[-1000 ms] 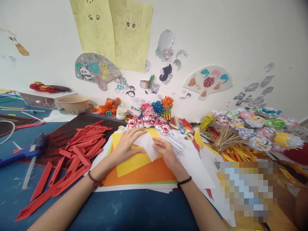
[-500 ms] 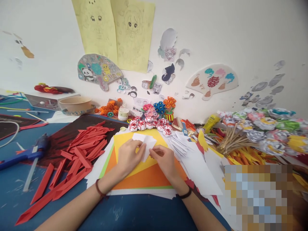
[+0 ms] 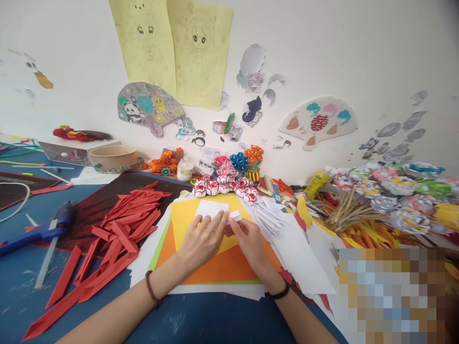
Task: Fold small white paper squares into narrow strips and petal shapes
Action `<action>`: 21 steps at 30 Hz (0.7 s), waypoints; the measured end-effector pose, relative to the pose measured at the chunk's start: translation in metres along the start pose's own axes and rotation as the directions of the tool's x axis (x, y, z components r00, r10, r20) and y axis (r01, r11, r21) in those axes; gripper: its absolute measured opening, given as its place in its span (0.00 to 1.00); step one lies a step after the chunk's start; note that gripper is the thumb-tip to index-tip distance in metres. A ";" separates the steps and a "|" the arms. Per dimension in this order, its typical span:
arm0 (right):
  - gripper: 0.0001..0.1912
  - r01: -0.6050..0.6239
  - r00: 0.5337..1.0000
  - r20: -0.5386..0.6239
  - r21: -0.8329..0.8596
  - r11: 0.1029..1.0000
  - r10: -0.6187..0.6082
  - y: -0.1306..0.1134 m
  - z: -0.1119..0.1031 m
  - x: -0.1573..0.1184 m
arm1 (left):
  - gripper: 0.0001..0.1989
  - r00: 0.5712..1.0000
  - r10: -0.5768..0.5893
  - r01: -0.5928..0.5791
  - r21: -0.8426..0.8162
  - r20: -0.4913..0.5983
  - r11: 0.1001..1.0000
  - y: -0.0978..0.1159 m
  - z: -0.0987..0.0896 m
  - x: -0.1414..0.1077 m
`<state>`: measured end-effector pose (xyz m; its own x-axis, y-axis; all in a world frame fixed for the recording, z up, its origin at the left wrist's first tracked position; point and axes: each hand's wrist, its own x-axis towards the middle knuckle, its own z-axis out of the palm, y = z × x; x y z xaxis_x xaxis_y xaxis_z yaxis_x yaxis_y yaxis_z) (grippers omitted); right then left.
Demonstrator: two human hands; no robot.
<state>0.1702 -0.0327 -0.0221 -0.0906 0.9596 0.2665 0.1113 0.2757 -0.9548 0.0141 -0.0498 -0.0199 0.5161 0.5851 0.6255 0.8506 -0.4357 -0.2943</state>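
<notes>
A small sheet of white paper (image 3: 212, 208), partly folded, lies between my hands above the yellow paper (image 3: 182, 217). My left hand (image 3: 205, 236) holds it from the near side, its fingers laid across the lower edge and the thumb hidden. My right hand (image 3: 248, 239) pinches the folded right end of the white paper between thumb and fingers. The fingertips of both hands nearly meet at the crease. Beneath them, the yellow sheet rests on orange paper (image 3: 229, 268), with green and white sheets showing at the stack's edges.
Folded red paper strips (image 3: 125, 234) are heaped at the left, beside a blue glue gun (image 3: 53, 227). Folded white strips (image 3: 268, 215) lie at the right. Red-and-white paper flowers (image 3: 224, 185) stand behind the stack. Many paper flowers with stick stems (image 3: 349, 208) fill the far right.
The white paper has turned and now lies flatter. My left hand has shifted right, its fingers extending over the paper, and my right hand has moved slightly right to the folded end.
</notes>
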 end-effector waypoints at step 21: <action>0.17 0.091 0.978 0.202 -0.200 0.976 -0.050 0.005 -0.009 0.005 | 0.11 0.779 -0.397 0.553 -0.830 0.485 0.070 -0.016 0.006 0.018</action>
<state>0.1792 -0.0265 -0.0246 -0.2942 0.9132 0.2820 0.2980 0.3680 -0.8808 0.0100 -0.0278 -0.0087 0.1131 0.9607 0.2535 0.2615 -0.2750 0.9252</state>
